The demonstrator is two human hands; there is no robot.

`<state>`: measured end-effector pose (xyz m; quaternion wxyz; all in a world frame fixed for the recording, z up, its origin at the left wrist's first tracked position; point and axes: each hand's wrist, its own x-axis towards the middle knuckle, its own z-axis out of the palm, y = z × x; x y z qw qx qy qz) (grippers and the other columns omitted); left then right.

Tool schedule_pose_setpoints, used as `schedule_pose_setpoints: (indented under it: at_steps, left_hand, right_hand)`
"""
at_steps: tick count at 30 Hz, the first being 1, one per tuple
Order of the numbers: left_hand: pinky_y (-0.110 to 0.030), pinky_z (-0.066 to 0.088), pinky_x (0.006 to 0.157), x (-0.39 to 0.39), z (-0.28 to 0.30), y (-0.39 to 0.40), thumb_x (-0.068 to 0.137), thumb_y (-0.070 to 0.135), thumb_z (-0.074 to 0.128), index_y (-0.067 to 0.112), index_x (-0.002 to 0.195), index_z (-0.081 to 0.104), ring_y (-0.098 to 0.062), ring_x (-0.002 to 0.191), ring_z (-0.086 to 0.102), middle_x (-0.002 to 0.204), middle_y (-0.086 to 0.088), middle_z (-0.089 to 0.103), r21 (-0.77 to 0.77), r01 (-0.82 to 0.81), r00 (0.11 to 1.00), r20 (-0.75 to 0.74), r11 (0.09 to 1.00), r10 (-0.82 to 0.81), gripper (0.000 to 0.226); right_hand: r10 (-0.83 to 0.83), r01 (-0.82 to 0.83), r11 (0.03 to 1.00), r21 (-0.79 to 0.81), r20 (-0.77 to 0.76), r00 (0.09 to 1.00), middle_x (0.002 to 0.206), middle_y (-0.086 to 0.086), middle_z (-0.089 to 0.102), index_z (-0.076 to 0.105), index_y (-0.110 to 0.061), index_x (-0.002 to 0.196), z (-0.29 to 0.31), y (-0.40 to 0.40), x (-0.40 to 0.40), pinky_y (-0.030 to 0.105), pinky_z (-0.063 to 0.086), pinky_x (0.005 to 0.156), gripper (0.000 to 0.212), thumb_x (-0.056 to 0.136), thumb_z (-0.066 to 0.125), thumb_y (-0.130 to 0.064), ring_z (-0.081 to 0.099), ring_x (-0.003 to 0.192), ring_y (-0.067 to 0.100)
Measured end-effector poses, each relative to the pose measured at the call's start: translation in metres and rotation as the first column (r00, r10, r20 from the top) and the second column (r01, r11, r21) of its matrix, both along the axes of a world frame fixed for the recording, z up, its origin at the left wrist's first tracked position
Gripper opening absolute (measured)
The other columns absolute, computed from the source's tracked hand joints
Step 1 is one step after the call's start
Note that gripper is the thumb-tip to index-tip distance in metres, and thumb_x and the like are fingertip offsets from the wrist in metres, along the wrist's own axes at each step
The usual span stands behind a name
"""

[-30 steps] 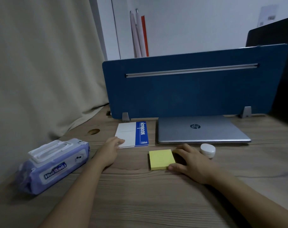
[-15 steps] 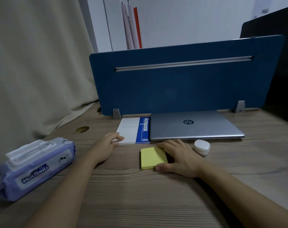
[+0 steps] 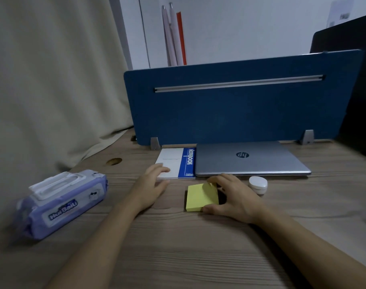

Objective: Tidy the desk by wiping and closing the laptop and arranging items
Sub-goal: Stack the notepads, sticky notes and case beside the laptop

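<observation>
Wooden desk (image 3: pixel 178 257), blue divider behind, laptop (image 3: pixel 251 161) shut flat against it: arranging is under way.
One laptop, one wipes pack (image 3: pixel 63 203), one notebook (image 3: pixel 177 163) beside the laptop, one yellow pad (image 3: pixel 200 198), one white case (image 3: pixel 258 184). The right hand (image 3: pixel 234 197) pinches the pad's right edge, one corner lifted; better to square it with the notebook. The left hand (image 3: pixel 152 185) rests loose, fingertips on the notebook.

Single head view, close, looking forward-down over desk (image 3: pixel 178 257) toward blue divider (image 3: pixel 240 109).
</observation>
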<state>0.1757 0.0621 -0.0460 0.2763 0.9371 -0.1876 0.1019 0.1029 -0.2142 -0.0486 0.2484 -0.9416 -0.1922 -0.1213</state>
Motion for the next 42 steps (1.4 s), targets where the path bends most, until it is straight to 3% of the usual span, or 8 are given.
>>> schedule_pose_setpoints:
  at_steps: [4,8,12,19,23,28,38,42]
  left_hand:
    - [-0.013,0.043,0.089,-0.038,0.007,-0.022,0.074,0.07,0.063,0.048,0.126,0.051,0.002,0.123,0.05,0.139,0.018,0.05,-0.364,0.169,0.911,-0.297,0.916,-0.286,0.057]
    - [-0.028,0.049,0.097,-0.053,0.002,-0.036,0.064,0.065,0.077,0.039,0.142,0.038,-0.003,0.121,0.052,0.136,0.015,0.05,-0.388,0.238,0.853,-0.355,0.89,-0.382,0.091]
    - [-0.04,0.05,0.1,-0.055,0.0,-0.037,0.056,0.053,0.086,0.041,0.142,0.036,-0.011,0.122,0.054,0.134,0.008,0.054,-0.351,0.192,0.896,-0.319,0.917,-0.309,0.1]
    - [-0.01,0.042,0.068,-0.033,0.0,-0.016,0.058,0.038,0.089,0.05,0.13,0.039,0.012,0.098,0.054,0.113,0.024,0.054,-0.319,0.081,0.982,-0.138,0.944,-0.131,0.089]
    - [-0.021,0.044,0.076,-0.004,0.002,-0.002,0.062,0.031,0.09,0.048,0.134,0.036,-0.004,0.104,0.053,0.125,0.01,0.053,-0.405,-0.014,0.992,-0.117,0.914,-0.037,0.091]
    - [-0.027,0.042,0.08,0.033,0.008,-0.005,0.061,0.038,0.088,0.05,0.136,0.034,-0.002,0.105,0.048,0.129,0.011,0.048,-0.338,-0.038,0.997,-0.081,0.94,0.012,0.093]
    - [-0.02,0.042,0.077,0.109,0.003,-0.022,0.064,0.035,0.088,0.039,0.141,0.04,0.0,0.105,0.051,0.138,0.003,0.054,-0.251,-0.001,0.977,-0.208,0.968,-0.053,0.091]
    - [-0.035,0.04,0.103,0.115,-0.001,-0.025,0.075,0.047,0.079,0.035,0.153,0.023,-0.012,0.126,0.045,0.15,0.001,0.043,-0.105,0.033,0.97,-0.235,0.994,-0.057,0.096]
  right_hand:
    - [-0.007,0.005,0.99,0.143,0.012,1.0,0.112,-0.018,0.053,0.05,-0.034,0.119,0.002,0.008,-0.009,0.023,0.051,0.088,0.073,0.061,0.068,-0.075,0.053,0.103,0.0]
    - [-0.009,0.019,0.931,0.363,-0.029,1.0,0.108,-0.026,0.055,0.047,-0.041,0.113,0.003,0.014,-0.018,0.01,0.046,0.074,0.071,0.056,0.071,-0.074,0.052,0.1,-0.013]
    - [0.004,0.034,0.931,0.363,-0.105,0.994,0.118,-0.017,0.059,0.049,-0.037,0.121,0.001,0.013,-0.017,0.024,0.051,0.088,0.077,0.056,0.077,-0.069,0.056,0.106,-0.001]
    - [-0.057,0.046,0.995,0.09,0.119,0.991,0.142,-0.006,0.049,0.048,-0.026,0.138,-0.005,0.0,-0.009,0.025,0.032,0.107,0.07,0.077,0.074,-0.048,0.041,0.13,0.013]
    - [-0.279,0.319,0.947,-0.046,0.377,0.883,0.133,-0.001,0.057,0.056,-0.026,0.13,0.007,-0.028,-0.005,0.046,0.036,0.1,0.053,0.081,0.07,-0.043,0.048,0.124,0.027]
    - [-0.547,0.56,0.829,0.005,0.224,0.807,0.119,-0.002,0.062,0.063,-0.029,0.115,-0.001,-0.07,0.005,0.046,0.038,0.093,0.034,0.085,0.061,-0.046,0.051,0.113,0.025]
    - [-0.255,0.244,0.961,0.131,0.07,0.964,0.103,-0.01,0.049,0.063,-0.028,0.106,-0.012,-0.058,0.022,0.02,0.042,0.083,0.028,0.083,0.069,-0.044,0.054,0.092,0.005]
    - [-0.191,0.186,0.979,0.083,0.06,0.98,0.111,-0.005,0.049,0.062,-0.025,0.114,-0.009,-0.053,0.019,0.023,0.043,0.088,0.042,0.079,0.07,-0.046,0.053,0.098,0.01]
